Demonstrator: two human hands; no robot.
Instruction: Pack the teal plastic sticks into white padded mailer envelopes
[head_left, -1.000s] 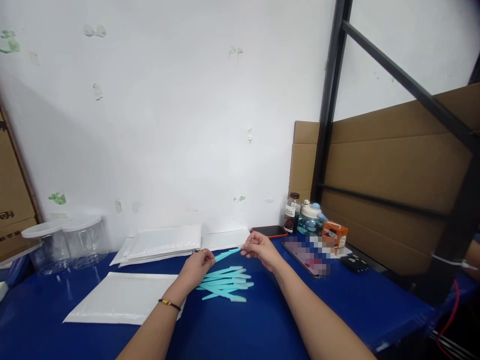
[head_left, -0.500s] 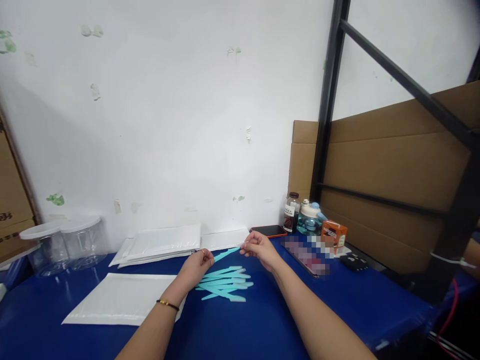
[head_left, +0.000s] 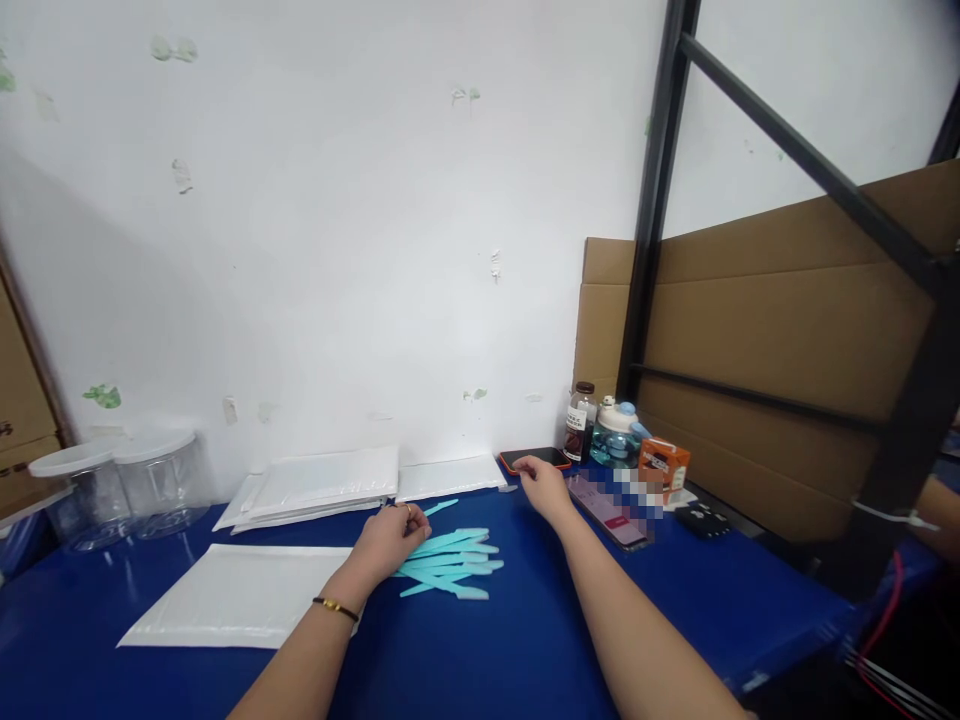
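My left hand (head_left: 394,537) pinches a turquoise eyebrow razor (head_left: 444,507), its slim end pointing to the right. Just below those fingers, several more turquoise razors (head_left: 457,563) lie loosely fanned on the blue table, their left ends partly covered by the hand. My right hand (head_left: 541,485) is farther right with fingers loosely apart, apparently holding nothing. A small clear cap (head_left: 508,488) lies on the table just left of its fingers. Behind that hand rests a phone with an orange edge (head_left: 536,459).
White padded envelopes (head_left: 322,478) are stacked by the wall, and another envelope (head_left: 240,595) lies at front left. Two clear tubs (head_left: 161,490) stand far left. At right are a brown bottle (head_left: 580,420), a drinking jug (head_left: 616,437), an orange box (head_left: 664,468) and another phone (head_left: 611,512).
My right hand has let go of the razor's tip and moved slightly right. A small clear cap now lies on the table near it. My left hand still holds the razor.
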